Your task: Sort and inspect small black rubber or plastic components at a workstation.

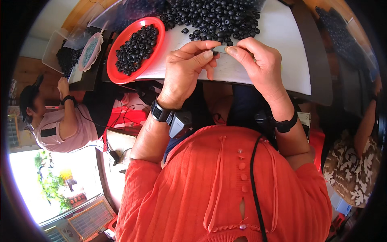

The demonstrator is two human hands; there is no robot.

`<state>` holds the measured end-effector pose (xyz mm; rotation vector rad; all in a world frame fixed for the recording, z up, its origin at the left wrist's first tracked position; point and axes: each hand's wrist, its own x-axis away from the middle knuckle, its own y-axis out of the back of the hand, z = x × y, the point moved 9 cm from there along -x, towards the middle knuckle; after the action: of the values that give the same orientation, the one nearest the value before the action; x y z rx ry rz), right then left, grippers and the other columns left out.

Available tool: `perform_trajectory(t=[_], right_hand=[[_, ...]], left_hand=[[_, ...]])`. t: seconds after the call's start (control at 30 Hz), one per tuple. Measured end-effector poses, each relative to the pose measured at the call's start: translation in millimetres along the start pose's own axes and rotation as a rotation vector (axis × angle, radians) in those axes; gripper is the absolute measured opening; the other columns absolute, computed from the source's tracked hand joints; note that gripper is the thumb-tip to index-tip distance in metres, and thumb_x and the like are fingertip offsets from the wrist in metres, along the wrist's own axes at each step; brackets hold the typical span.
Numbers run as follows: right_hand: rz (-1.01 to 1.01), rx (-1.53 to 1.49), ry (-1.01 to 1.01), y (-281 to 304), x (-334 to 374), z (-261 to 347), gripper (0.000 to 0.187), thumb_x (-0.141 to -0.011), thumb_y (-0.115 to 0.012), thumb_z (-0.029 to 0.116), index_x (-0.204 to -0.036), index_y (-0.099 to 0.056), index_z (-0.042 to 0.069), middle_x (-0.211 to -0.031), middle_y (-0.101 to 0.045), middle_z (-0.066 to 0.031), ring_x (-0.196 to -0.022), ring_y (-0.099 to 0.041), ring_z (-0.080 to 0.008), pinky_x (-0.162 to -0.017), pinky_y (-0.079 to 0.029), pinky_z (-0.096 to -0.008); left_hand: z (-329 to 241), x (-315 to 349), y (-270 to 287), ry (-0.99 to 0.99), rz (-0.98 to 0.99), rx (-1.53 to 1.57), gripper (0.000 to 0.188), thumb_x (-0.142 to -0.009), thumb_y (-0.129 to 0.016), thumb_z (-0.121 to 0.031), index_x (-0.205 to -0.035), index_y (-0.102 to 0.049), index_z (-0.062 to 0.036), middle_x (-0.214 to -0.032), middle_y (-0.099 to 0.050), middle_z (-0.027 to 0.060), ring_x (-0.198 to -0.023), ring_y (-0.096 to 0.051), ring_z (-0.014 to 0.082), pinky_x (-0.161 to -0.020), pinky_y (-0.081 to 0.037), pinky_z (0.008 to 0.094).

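Observation:
Both my hands meet above the near edge of a white-topped table (296,48). My left hand (181,74) is closed in a pinch at the left end of a small grey-green strip (221,49). Something small and dark shows by its fingertips, too small to name. The strip's right end is between the thumb and forefinger of my right hand (264,64). Just beyond my fingers lies a heap of small black ring-like parts (209,20). Left of my left hand is a red oval plate (160,32), holding more black parts (137,50).
A person in a cap and pale shirt (76,125) works at the left, near a pale scalloped dish (96,40) of bluish pieces. At the right, another person's patterned clothing (350,169) shows beside more black parts (336,34). Cables (125,109) hang left of my lap.

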<state>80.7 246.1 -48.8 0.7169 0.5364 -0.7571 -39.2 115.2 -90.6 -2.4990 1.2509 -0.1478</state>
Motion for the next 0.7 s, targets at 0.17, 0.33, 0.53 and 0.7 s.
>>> perform_trajectory(t=[0.17, 0.33, 0.53, 0.7], right_hand=[[-0.017, 0.024, -0.002, 1.8, -1.9, 0.4, 0.025, -0.09, -0.079, 0.025, -0.077, -0.068, 0.008, -0.063, -0.063, -0.0051, -0.051, -0.058, -0.0212, -0.05, -0.043, -0.0342], [-0.011, 0.007, -0.024, 2.3, -2.2, -1.2, 0.024, -0.091, -0.079, 0.025, -0.077, -0.069, 0.008, -0.062, -0.063, -0.0048, -0.051, -0.059, -0.0214, -0.05, -0.044, -0.0341], [0.002, 0.024, -0.024, 1.0, -2.7, -0.7, 0.025, -0.091, -0.078, 0.027, -0.077, -0.069, 0.008, -0.062, -0.063, -0.005, -0.052, -0.06, -0.0222, -0.051, -0.044, -0.0344], [0.026, 0.043, -0.031, 0.1, -2.5, -0.9, 0.026, -0.092, -0.077, 0.029, -0.077, -0.069, 0.009, -0.063, -0.064, -0.0055, -0.052, -0.06, -0.0227, -0.051, -0.045, -0.0348]], left_hand=[[5.1, -4.5, 3.3, -0.031, 0.017, 0.083, 0.023, -0.102, -0.06, 0.002, -0.122, -0.067, 0.0086, -0.098, -0.072, 0.0171, -0.079, -0.068, 0.0186, -0.065, -0.056, 0.0291], [3.9, -5.2, 0.5, -0.043, 0.059, 0.107, 0.023, -0.102, -0.058, 0.002, -0.122, -0.066, 0.0091, -0.097, -0.071, 0.0177, -0.077, -0.067, 0.02, -0.067, -0.057, 0.0308], [5.7, -3.5, 0.7, -0.076, 0.089, 0.059, 0.028, -0.104, -0.058, -0.002, -0.129, -0.064, 0.0085, -0.104, -0.069, 0.0181, -0.084, -0.067, 0.0217, -0.068, -0.056, 0.031], [5.0, -2.7, -0.3, -0.122, 0.067, 0.046, 0.028, -0.103, -0.057, 0.0, -0.129, -0.066, 0.0076, -0.099, -0.067, 0.0157, -0.08, -0.065, 0.0211, -0.07, -0.055, 0.0302]])
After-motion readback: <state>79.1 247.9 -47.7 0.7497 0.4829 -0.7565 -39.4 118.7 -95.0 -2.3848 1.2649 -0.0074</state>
